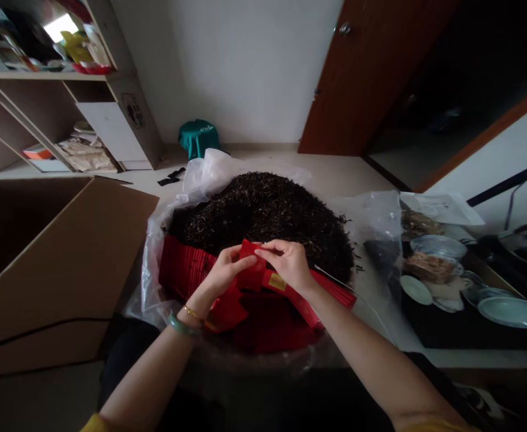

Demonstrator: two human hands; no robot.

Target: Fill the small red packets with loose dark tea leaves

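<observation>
Both hands pinch one small red packet (251, 273) in front of a mound of dark dried leaves, like loose tea (263, 207). My left hand (227, 270) grips its left side, thumb across the front. On the top right edge, my right hand (289, 261) has thumb and fingertips pressed together. A tight row of red packets (184, 267) lies left of my left wrist. Beneath my hands are more red packets (267, 324), one with a yellow label (277, 281). Whether the held packet contains anything cannot be seen.
Clear plastic sheeting (155, 240) surrounds the leaf pile. A large cardboard box (78, 252) stands at left. On the right, a low table holds dishes (510, 312) and a clear bag of brown material (429, 264). Behind are a teal-covered object (198, 137), shelves (128, 120) and a wooden door (362, 78).
</observation>
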